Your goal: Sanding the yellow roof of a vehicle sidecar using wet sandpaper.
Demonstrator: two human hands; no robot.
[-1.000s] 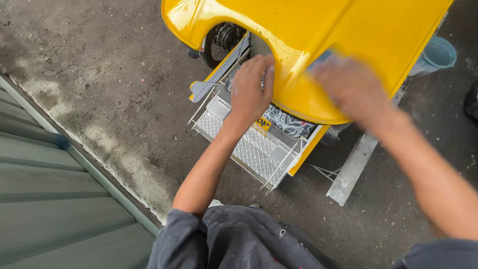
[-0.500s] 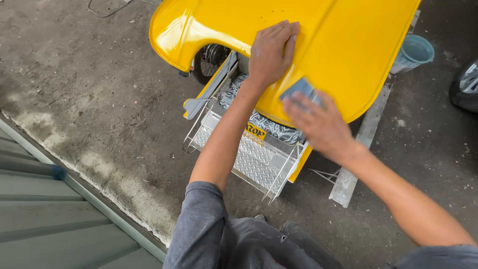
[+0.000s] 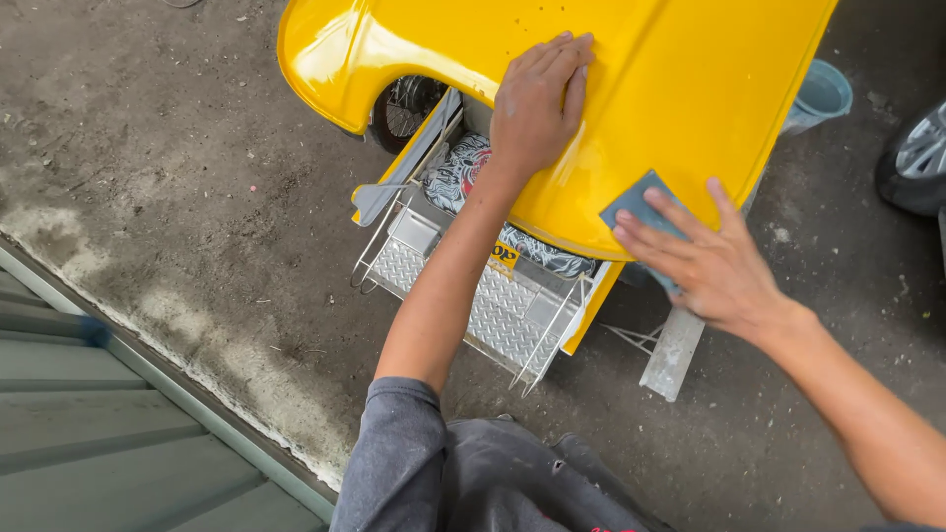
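Head view: a big glossy yellow panel (image 3: 670, 89), curved like a vehicle fender, fills the far middle and right of the scene. The left hand (image 3: 537, 99) lies flat on the panel, palm down, fingers together and stretched toward the far side; it grips nothing, just presses on the paint. The right hand (image 3: 714, 261) sits nearer and to the right, at the panel's near edge, fingers spread and pressing a small blue-grey sanding pad (image 3: 636, 209) against the yellow surface. The pad is pinned under the fingertips, approx. half of it showing to the left of the hand.

Under the panel's near edge is a metal footplate (image 3: 493, 305) w/ a raised tread pattern and wire rails, plus a patterned black-and-white cloth (image 3: 458, 177) tucked beneath. A spoked wheel (image 3: 404, 103) shows in the panel's arch cutout, far left. A pale blue bucket (image 3: 818, 99) stands just beyond the panel's right edge. A car tyre (image 3: 916, 158) is at the far right edge. The concrete floor (image 3: 168, 197) is grey and stained; green corrugated sheeting (image 3: 89, 433) runs along the near left. The person wears dark grey clothing (image 3: 473, 483).
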